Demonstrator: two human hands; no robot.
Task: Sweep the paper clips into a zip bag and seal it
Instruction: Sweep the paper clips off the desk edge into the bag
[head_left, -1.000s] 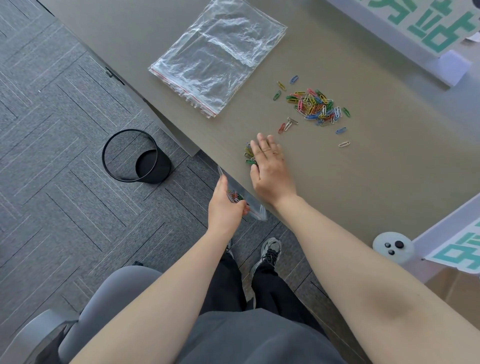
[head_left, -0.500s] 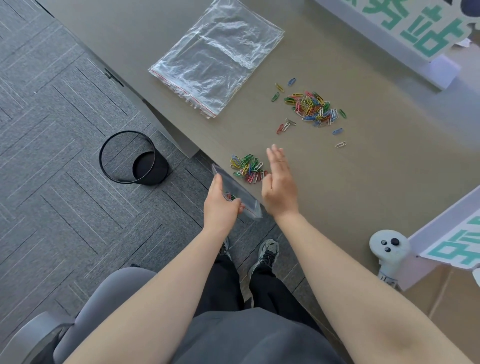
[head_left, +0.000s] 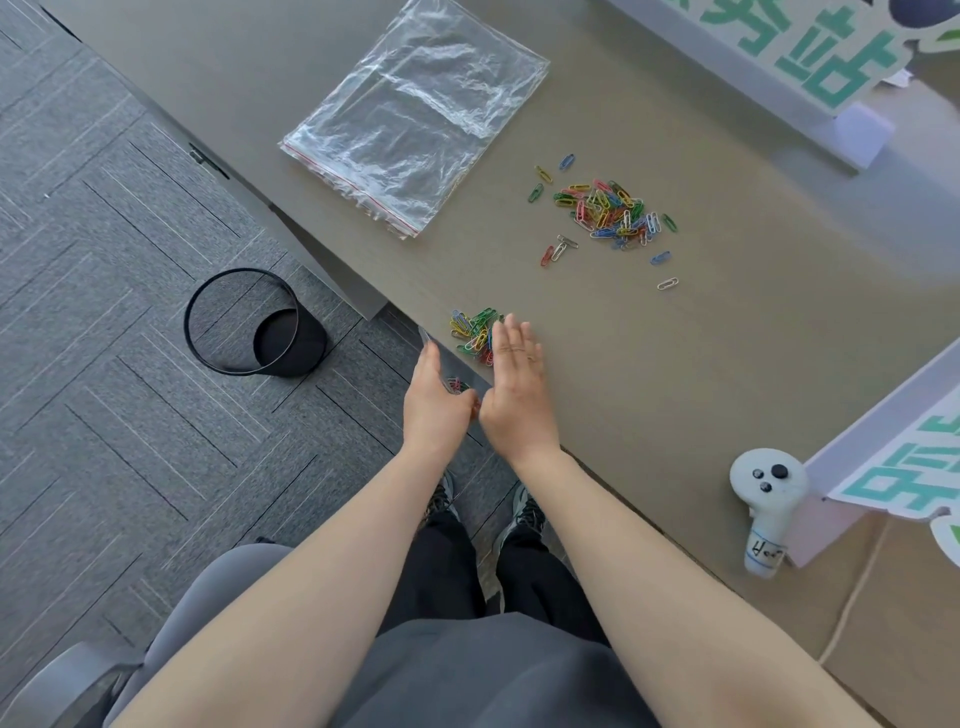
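left grip (head_left: 435, 402): clenched on small zip bag (head_left: 451, 374), held just below surface (head_left: 649, 415) edge; some clips inside
right grip (head_left: 514, 387): released, fingers straight, edge-on against surface
near clips (head_left: 474, 332): small pile at 11 o'clock of right grip, touching fingertips, by surface edge
far clips (head_left: 610, 213): bigger pile at 1 o'clock, well apart
spare bags (head_left: 415, 111): stack at 12 o'clock
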